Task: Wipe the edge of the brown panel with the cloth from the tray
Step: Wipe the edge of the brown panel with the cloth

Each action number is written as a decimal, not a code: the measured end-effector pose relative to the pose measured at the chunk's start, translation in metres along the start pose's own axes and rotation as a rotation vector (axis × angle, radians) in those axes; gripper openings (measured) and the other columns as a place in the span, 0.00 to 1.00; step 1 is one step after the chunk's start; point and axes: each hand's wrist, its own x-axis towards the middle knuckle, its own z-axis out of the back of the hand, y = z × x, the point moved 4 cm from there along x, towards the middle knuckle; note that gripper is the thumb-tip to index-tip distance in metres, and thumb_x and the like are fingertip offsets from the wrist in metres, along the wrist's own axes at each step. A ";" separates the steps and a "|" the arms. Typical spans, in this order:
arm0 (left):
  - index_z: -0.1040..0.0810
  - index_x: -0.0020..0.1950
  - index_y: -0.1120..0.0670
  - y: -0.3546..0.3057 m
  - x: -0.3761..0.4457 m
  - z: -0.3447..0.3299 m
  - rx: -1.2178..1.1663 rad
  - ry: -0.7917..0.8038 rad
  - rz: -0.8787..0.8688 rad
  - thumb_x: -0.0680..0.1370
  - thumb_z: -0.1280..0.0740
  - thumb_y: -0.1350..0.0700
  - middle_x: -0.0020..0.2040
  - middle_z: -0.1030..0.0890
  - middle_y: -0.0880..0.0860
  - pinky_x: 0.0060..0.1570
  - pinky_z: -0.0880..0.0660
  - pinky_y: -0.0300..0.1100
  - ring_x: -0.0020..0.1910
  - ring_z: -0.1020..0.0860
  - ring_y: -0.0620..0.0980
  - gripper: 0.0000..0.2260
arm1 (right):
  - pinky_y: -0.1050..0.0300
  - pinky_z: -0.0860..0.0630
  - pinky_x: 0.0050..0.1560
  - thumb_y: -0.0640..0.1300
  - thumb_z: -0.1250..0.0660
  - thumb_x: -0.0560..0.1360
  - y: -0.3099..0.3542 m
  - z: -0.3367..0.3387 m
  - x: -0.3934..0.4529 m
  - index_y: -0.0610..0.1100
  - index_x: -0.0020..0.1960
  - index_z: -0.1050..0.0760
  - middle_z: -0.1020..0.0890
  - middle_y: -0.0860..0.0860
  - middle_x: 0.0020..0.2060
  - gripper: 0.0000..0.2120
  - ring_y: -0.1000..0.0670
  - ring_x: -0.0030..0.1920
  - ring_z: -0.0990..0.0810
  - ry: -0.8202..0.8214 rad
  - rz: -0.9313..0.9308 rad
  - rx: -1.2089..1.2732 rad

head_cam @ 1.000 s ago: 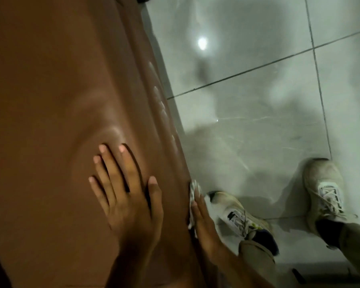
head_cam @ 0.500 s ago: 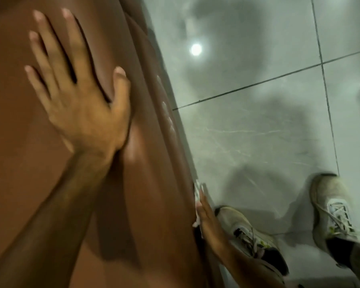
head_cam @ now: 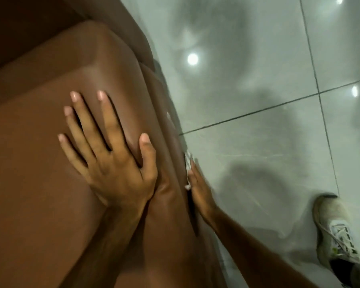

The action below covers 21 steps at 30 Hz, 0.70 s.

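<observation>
Cloth (head_cam: 187,163) sits pinned flat against the brown panel (head_cam: 40,183) edge by the right hand (head_cam: 199,190); left hand (head_cam: 110,154) braces, fingers spread. Best: keep steady pressure, slide toward 12 o'clock.

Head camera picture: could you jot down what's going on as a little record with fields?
panel: brown panel, glossy
left hand: flat on the panel's top, fingers spread
right hand: pressing the cloth to the panel's side edge
cloth: white, mostly hidden
floor: grey tiles
shoe: white, lower right
</observation>
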 end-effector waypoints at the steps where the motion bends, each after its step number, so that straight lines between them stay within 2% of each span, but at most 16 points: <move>1: 0.45 0.90 0.52 0.000 0.000 0.000 -0.002 0.014 -0.002 0.87 0.51 0.39 0.90 0.42 0.62 0.88 0.43 0.65 0.90 0.44 0.60 0.34 | 0.50 0.44 0.87 0.49 0.45 0.89 0.002 0.000 -0.015 0.66 0.80 0.41 0.40 0.64 0.83 0.22 0.56 0.85 0.42 0.017 0.029 0.010; 4: 0.46 0.91 0.53 0.000 -0.001 -0.003 0.010 0.012 -0.014 0.86 0.50 0.39 0.90 0.42 0.63 0.88 0.44 0.66 0.90 0.44 0.62 0.34 | 0.57 0.51 0.87 0.53 0.46 0.88 0.045 -0.017 -0.006 0.65 0.83 0.43 0.44 0.66 0.85 0.24 0.65 0.84 0.48 0.108 0.193 -0.016; 6: 0.46 0.90 0.53 0.002 -0.002 -0.009 0.016 -0.014 -0.033 0.86 0.50 0.39 0.89 0.41 0.64 0.88 0.44 0.66 0.90 0.43 0.62 0.35 | 0.72 0.53 0.82 0.54 0.47 0.88 0.084 -0.033 0.034 0.62 0.85 0.46 0.47 0.63 0.86 0.25 0.69 0.83 0.50 0.140 0.344 -0.126; 7: 0.45 0.90 0.52 0.003 -0.002 -0.013 0.023 -0.028 -0.036 0.86 0.50 0.39 0.89 0.40 0.64 0.88 0.45 0.66 0.90 0.43 0.62 0.35 | 0.79 0.54 0.77 0.53 0.48 0.89 0.096 -0.038 0.057 0.59 0.85 0.47 0.48 0.62 0.86 0.26 0.74 0.80 0.50 0.139 0.373 -0.163; 8: 0.45 0.90 0.52 0.005 -0.003 -0.016 0.030 -0.039 -0.031 0.85 0.50 0.39 0.89 0.40 0.64 0.88 0.45 0.65 0.90 0.43 0.62 0.34 | 0.82 0.52 0.75 0.51 0.47 0.89 0.098 -0.039 0.077 0.57 0.85 0.46 0.45 0.61 0.86 0.25 0.77 0.78 0.49 0.120 0.349 -0.154; 9: 0.45 0.90 0.52 0.004 -0.003 -0.017 0.032 -0.047 -0.023 0.85 0.50 0.39 0.89 0.39 0.64 0.88 0.44 0.65 0.90 0.42 0.62 0.35 | 0.81 0.48 0.76 0.50 0.47 0.89 0.091 -0.035 0.089 0.56 0.85 0.44 0.42 0.60 0.85 0.25 0.77 0.77 0.47 0.087 0.285 -0.115; 11: 0.46 0.90 0.52 0.003 -0.004 -0.017 0.020 -0.045 -0.017 0.85 0.50 0.39 0.89 0.39 0.64 0.87 0.43 0.66 0.89 0.42 0.62 0.35 | 0.72 0.38 0.76 0.49 0.44 0.89 0.062 -0.021 0.084 0.54 0.84 0.40 0.35 0.58 0.83 0.23 0.63 0.82 0.39 0.035 0.131 -0.013; 12: 0.46 0.90 0.51 0.002 -0.004 -0.016 0.008 -0.036 -0.021 0.85 0.49 0.39 0.89 0.40 0.64 0.87 0.43 0.67 0.90 0.42 0.62 0.35 | 0.68 0.36 0.77 0.49 0.43 0.89 0.044 -0.013 0.069 0.54 0.83 0.39 0.34 0.60 0.81 0.23 0.57 0.83 0.37 0.016 0.067 0.005; 13: 0.47 0.90 0.51 0.002 -0.004 -0.015 0.001 -0.025 -0.022 0.85 0.49 0.39 0.89 0.40 0.64 0.87 0.43 0.67 0.90 0.42 0.63 0.35 | 0.65 0.38 0.79 0.49 0.42 0.89 0.030 -0.008 0.048 0.56 0.83 0.40 0.35 0.64 0.78 0.24 0.57 0.83 0.37 0.012 0.037 -0.007; 14: 0.47 0.90 0.51 0.003 -0.004 -0.015 -0.001 -0.014 -0.020 0.85 0.49 0.39 0.89 0.40 0.64 0.87 0.43 0.68 0.90 0.43 0.63 0.35 | 0.66 0.39 0.80 0.51 0.43 0.88 0.023 -0.006 0.027 0.59 0.83 0.41 0.37 0.68 0.77 0.24 0.62 0.81 0.36 0.015 0.033 -0.026; 16: 0.48 0.90 0.50 0.004 -0.003 -0.016 -0.002 -0.001 -0.011 0.85 0.49 0.39 0.89 0.41 0.63 0.87 0.44 0.67 0.90 0.43 0.62 0.35 | 0.82 0.41 0.70 0.54 0.44 0.88 0.035 -0.012 0.010 0.66 0.82 0.43 0.39 0.79 0.73 0.23 0.79 0.73 0.37 0.018 0.100 -0.034; 17: 0.48 0.91 0.50 0.004 -0.003 -0.016 0.000 -0.002 -0.012 0.85 0.50 0.38 0.89 0.41 0.63 0.87 0.44 0.67 0.90 0.44 0.62 0.35 | 0.87 0.43 0.66 0.54 0.44 0.88 0.054 -0.018 0.017 0.66 0.82 0.42 0.39 0.81 0.74 0.24 0.83 0.71 0.40 0.037 0.148 -0.047; 18: 0.48 0.91 0.49 0.004 -0.003 -0.017 0.001 -0.009 -0.015 0.85 0.50 0.38 0.89 0.41 0.62 0.87 0.44 0.66 0.90 0.44 0.61 0.35 | 0.87 0.46 0.67 0.53 0.45 0.88 0.077 -0.026 0.031 0.63 0.83 0.43 0.39 0.77 0.77 0.24 0.80 0.74 0.42 0.056 0.217 -0.100; 19: 0.47 0.91 0.49 0.004 -0.003 -0.018 0.001 -0.022 -0.022 0.85 0.50 0.38 0.89 0.41 0.62 0.88 0.44 0.66 0.90 0.44 0.61 0.35 | 0.84 0.50 0.72 0.52 0.46 0.89 0.100 -0.036 0.051 0.59 0.85 0.44 0.40 0.69 0.82 0.25 0.74 0.80 0.45 0.075 0.298 -0.159; 21: 0.46 0.90 0.49 0.006 -0.003 -0.022 0.011 -0.044 -0.024 0.84 0.50 0.38 0.89 0.40 0.62 0.88 0.44 0.65 0.90 0.43 0.60 0.35 | 0.70 0.53 0.81 0.50 0.48 0.90 0.130 -0.047 0.093 0.54 0.86 0.48 0.46 0.57 0.87 0.26 0.60 0.86 0.49 0.101 0.354 -0.184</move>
